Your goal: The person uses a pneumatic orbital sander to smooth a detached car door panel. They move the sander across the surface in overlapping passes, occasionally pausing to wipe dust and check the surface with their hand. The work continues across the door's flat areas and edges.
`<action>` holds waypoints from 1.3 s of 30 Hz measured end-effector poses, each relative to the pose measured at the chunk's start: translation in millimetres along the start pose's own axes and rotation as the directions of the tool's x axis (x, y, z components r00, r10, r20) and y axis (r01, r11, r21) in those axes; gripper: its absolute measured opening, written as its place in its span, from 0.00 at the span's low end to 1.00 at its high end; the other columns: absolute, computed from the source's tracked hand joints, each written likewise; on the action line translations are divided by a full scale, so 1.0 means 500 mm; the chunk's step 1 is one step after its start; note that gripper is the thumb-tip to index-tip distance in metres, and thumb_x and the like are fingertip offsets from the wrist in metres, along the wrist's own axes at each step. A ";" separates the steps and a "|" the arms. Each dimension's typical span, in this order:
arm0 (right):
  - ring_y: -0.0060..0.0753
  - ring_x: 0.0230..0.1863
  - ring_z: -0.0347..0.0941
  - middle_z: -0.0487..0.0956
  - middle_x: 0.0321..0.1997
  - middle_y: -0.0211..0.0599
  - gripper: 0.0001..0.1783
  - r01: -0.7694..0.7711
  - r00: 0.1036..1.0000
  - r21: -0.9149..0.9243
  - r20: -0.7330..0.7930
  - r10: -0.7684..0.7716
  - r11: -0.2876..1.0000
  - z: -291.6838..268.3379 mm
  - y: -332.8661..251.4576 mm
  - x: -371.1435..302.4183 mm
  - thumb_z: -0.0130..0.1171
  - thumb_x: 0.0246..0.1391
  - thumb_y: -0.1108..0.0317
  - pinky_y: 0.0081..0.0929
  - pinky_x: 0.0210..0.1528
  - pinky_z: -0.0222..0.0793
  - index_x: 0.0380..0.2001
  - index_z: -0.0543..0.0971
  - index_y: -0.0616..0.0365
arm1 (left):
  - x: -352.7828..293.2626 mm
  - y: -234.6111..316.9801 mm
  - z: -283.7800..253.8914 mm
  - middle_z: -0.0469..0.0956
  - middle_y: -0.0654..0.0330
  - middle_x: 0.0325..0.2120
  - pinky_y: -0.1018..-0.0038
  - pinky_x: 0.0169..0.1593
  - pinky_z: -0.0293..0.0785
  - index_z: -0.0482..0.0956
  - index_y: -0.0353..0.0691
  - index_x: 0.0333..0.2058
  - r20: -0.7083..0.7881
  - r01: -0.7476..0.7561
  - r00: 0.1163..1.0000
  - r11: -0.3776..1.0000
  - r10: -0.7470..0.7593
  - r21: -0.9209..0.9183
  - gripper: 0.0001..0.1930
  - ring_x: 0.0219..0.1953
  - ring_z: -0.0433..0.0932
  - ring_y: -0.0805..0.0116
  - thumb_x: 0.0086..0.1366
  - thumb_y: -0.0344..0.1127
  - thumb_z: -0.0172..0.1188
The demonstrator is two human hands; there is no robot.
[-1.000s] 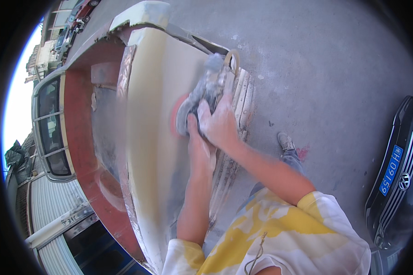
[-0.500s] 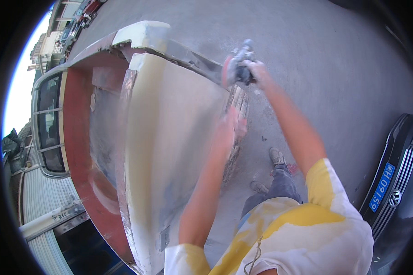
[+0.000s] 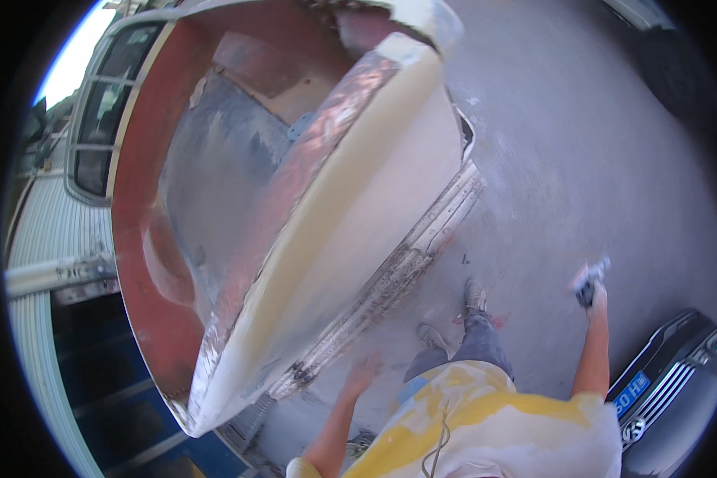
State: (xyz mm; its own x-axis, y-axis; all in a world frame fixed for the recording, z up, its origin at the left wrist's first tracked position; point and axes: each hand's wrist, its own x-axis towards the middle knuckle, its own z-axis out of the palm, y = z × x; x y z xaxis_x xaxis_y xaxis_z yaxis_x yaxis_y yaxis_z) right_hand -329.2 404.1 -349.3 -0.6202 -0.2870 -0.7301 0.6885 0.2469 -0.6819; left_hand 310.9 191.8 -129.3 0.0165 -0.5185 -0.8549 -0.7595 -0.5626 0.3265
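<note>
My right hand is closed around a small handheld sander with a dark grip and a pale, reddish-edged end. It is held out over the grey floor at the right, well apart from the pickup. My left hand hangs near the lower end of the worn rear bumper, smeared by motion. Whether it touches the bumper I cannot tell. Left of the bumper stands the pickup's tailgate, coated in cream and pale primer with a scraped reddish top edge.
The reddish cargo bed and the cab's rear window lie beyond the tailgate. A dark car front stands close at my right. Corrugated shutters line the left. My shoes rest on the concrete floor.
My right hand has swung the sander from the tailgate's far corner to the right. My left hand has drawn back off the tailgate, nearer to me. The view has turned and shifted.
</note>
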 end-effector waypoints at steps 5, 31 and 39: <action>0.35 0.51 0.81 0.82 0.54 0.35 0.21 0.057 0.994 0.202 -0.103 -0.037 0.978 -0.212 -0.080 -0.206 0.58 0.62 0.63 0.35 0.53 0.77 0.57 0.75 0.57 | 0.023 0.083 0.056 0.81 0.50 0.45 0.56 0.55 0.73 0.77 0.39 0.54 0.087 -0.652 0.726 0.643 0.682 0.402 0.21 0.49 0.79 0.51 0.71 0.48 0.54; 0.33 0.48 0.79 0.78 0.48 0.35 0.23 0.219 0.975 0.342 -0.112 -0.192 0.914 0.081 0.189 -0.568 0.58 0.58 0.66 0.33 0.50 0.77 0.56 0.71 0.59 | -0.021 0.648 -0.183 0.38 0.51 0.77 0.58 0.78 0.27 0.44 0.34 0.74 0.421 0.517 0.424 -0.596 0.802 0.615 0.52 0.78 0.33 0.55 0.66 0.72 0.43; 0.34 0.46 0.79 0.77 0.48 0.39 0.24 -0.028 1.000 0.464 0.006 0.029 0.885 0.148 0.227 -0.557 0.56 0.58 0.67 0.33 0.48 0.78 0.57 0.70 0.61 | 0.125 0.935 0.013 0.41 0.44 0.75 0.57 0.78 0.30 0.45 0.25 0.72 0.516 0.517 0.404 -0.654 0.755 0.552 0.52 0.78 0.36 0.51 0.68 0.69 0.44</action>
State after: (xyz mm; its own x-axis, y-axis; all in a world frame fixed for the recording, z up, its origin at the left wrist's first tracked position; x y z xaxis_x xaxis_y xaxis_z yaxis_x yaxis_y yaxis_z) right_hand -50.5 443.5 -220.4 -0.5980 -0.2850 -0.7491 0.8014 -0.2032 -0.5625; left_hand -47.3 -99.4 -32.5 -0.9025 -0.3020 -0.3071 0.1463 0.4557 -0.8780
